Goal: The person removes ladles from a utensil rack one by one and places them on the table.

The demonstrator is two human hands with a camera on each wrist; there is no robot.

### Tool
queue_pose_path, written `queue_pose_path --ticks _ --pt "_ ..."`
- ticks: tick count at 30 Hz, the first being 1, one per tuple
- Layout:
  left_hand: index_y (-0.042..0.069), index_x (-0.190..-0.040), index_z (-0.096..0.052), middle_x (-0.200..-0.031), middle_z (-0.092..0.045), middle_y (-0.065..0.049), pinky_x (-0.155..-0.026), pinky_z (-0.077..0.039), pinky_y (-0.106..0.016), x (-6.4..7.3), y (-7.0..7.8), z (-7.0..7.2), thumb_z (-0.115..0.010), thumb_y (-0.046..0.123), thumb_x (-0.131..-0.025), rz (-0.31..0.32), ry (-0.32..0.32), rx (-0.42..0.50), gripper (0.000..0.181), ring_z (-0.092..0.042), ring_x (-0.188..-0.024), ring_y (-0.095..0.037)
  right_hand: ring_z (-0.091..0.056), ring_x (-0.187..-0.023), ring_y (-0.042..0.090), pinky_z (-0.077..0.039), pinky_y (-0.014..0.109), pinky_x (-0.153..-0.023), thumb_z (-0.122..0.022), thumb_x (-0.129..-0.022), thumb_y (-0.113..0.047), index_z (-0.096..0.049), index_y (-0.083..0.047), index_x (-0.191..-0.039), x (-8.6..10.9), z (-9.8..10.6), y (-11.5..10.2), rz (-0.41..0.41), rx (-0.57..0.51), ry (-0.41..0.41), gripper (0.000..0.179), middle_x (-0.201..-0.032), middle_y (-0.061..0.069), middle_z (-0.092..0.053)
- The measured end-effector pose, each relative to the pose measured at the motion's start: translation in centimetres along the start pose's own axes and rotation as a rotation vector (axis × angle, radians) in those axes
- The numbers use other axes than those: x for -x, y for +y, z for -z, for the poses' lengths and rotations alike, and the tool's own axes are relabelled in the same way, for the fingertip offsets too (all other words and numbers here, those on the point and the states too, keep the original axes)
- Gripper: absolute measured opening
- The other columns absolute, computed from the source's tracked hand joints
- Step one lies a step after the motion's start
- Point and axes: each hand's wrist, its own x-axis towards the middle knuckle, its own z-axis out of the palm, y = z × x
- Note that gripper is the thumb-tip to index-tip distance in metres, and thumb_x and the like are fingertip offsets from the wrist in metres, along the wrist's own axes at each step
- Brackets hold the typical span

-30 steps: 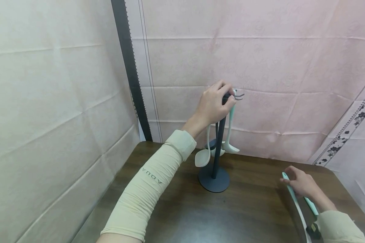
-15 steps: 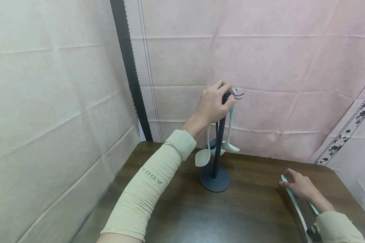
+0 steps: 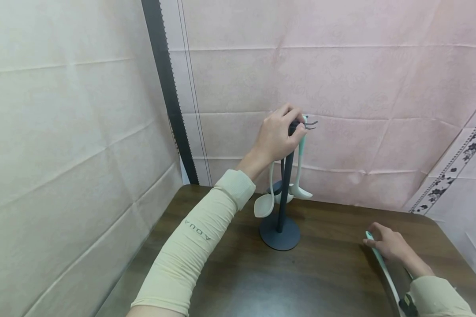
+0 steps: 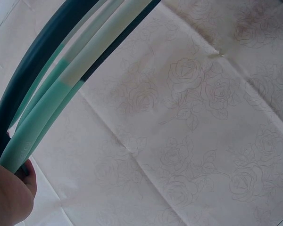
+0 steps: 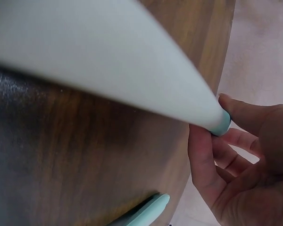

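At the centre of the head view, the left hand (image 3: 277, 136) grips the top of the stand (image 3: 279, 233), fingers curled round the pole head just beside its hooks (image 3: 311, 126). The stand sits upright on the desk (image 3: 262, 281), its round base at frame centre. Three utensils hang from the stand: a pale spoon (image 3: 264, 205) on the left side and a ladle (image 3: 300, 191) on the right side, with a third utensil between them, partly hidden by the pole. In the left wrist view, the teal-and-white handles (image 4: 52, 103) run alongside the dark pole. At the lower right of the head view, the right hand (image 3: 388, 244) rests on the desk, its fingers (image 5: 205, 160) pinching the teal end of a long utensil (image 3: 382, 266). A second teal handle (image 5: 146, 212) lies just beside it.
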Motion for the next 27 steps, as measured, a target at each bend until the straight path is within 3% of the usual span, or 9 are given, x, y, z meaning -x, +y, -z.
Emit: queue_pose_path --ticks 8,13,18,27 --pt "0.016 -0.107 -0.072 -0.116 -0.063 0.002 -0.095 -0.043 -0.031 0.0 0.0 0.0 -0.05 0.03 -0.098 0.0 0.003 0.001 0.028 -0.059 -0.101 -0.014 -0.059 -0.061 0.022 -0.056 0.037 -0.047 -0.072 -0.099 -0.019 -0.054 0.004 -0.124 0.1 -0.7 0.6 -0.019 -0.036 -0.02 0.038 -0.08 0.007 -0.059" --pt "0.015 -0.107 -0.072 -0.114 -0.063 0.002 -0.095 -0.043 -0.03 0.0 0.0 -0.1 -0.05 0.03 -0.097 -0.002 0.007 0.004 0.028 -0.058 -0.1 -0.014 -0.061 -0.066 0.025 -0.058 0.039 -0.049 -0.073 -0.099 -0.022 -0.047 0.01 -0.135 0.1 -0.9 0.9 -0.065 -0.073 -0.051 0.054 -0.092 0.018 -0.062" --pt "0.015 -0.108 -0.072 -0.115 -0.063 0.003 -0.093 -0.043 -0.03 0.0 -0.1 -0.1 -0.049 0.03 -0.097 0.001 0.003 0.008 0.029 -0.059 -0.1 -0.015 -0.063 -0.071 0.027 -0.06 0.04 -0.049 -0.073 -0.099 -0.024 -0.048 0.009 -0.134 0.1 -1.3 1.2 -0.099 -0.097 -0.076 0.054 -0.097 0.024 -0.06" --pt "0.014 -0.108 -0.071 -0.114 -0.062 0.002 -0.087 -0.045 -0.03 0.0 -0.2 -0.2 -0.049 0.03 -0.097 0.004 0.001 0.025 0.029 -0.06 -0.098 -0.02 -0.062 -0.069 0.026 -0.059 0.04 -0.048 -0.073 -0.099 -0.025 -0.05 0.007 -0.13 0.0 -1.8 1.6 -0.085 -0.101 -0.072 0.05 -0.095 0.019 -0.06"
